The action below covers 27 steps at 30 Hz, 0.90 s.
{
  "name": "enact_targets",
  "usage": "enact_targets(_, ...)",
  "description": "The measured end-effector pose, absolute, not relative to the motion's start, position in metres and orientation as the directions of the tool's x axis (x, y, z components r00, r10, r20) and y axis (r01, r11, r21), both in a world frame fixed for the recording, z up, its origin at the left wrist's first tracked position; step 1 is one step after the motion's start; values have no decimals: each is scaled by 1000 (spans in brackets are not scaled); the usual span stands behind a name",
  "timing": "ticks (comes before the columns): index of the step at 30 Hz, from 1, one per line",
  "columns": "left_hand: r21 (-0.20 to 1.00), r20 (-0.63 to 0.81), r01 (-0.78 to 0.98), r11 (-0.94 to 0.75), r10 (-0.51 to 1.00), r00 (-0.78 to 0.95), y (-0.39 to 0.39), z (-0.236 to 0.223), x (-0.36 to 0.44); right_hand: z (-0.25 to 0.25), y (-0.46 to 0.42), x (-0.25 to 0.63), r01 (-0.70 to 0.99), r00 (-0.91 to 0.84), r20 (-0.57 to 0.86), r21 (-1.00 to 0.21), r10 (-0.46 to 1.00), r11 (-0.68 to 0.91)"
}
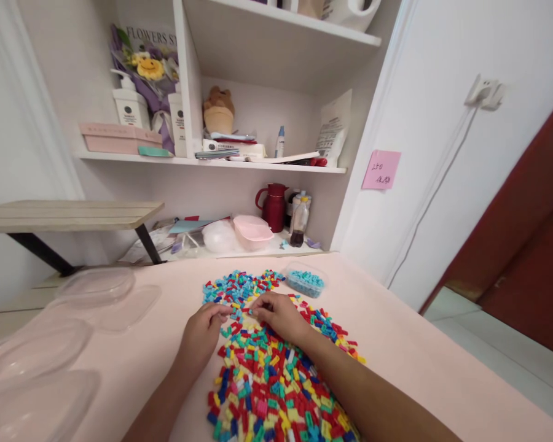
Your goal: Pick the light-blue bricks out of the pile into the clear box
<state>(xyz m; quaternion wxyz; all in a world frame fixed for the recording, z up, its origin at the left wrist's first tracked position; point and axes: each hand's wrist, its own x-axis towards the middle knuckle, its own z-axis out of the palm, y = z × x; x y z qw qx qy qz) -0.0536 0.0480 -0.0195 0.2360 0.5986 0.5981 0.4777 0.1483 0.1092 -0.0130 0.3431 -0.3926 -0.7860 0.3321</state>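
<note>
A large spread of small building bricks (267, 393) in red, yellow, blue, green and cream covers the middle of the table. Farther back lies a looser heap, mostly light blue bricks (239, 285). My left hand (206, 322) is at the left edge of this heap, thumb and forefinger closed; whatever is between them is too small to make out. Opposite it, my right hand (276, 314) reaches over the bricks with its fingertips pinched on a small brick (249, 311). Just behind my right hand stands a clear plastic box (306, 291) of light blue bricks.
Clear plastic containers (96, 285) and a lid (129, 307) stand on the pink tabletop (405, 368) at the left. Behind are a pink bowl (253, 230), a red jug (274, 209) and a bottle (298, 224). A wooden riser (69, 215) overhangs the back left.
</note>
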Motion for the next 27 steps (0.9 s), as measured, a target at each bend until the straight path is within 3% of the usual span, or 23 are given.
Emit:
enact_targets(7,845,301,503,-183,939,-164,48,-15,-54,-13,112,147,239,-411,191,-921,891,307)
enact_targets(13,823,302,540,-176,941,-153,51,-15,-56,-4,117,154,-158,-250,128,-983,960,90)
enact_targets(16,803,322,566,-187,935,-147,51,-14,-57,-4,122,156,-221,-235,110,-974,966,57)
enact_targets(18,790,335,581,-196,931,-141,52,-14,-58,-5,123,155,-174,-238,129,-981,963,88)
enact_targets(22,786,334,585,-199,933,-131,55,-16,-60,-6,117,151,144,-265,268,-939,926,313)
enact_targets(27,789,331,582,-193,934,-138,59,-17,-61,8,107,151,446,-454,443,-638,773,627)
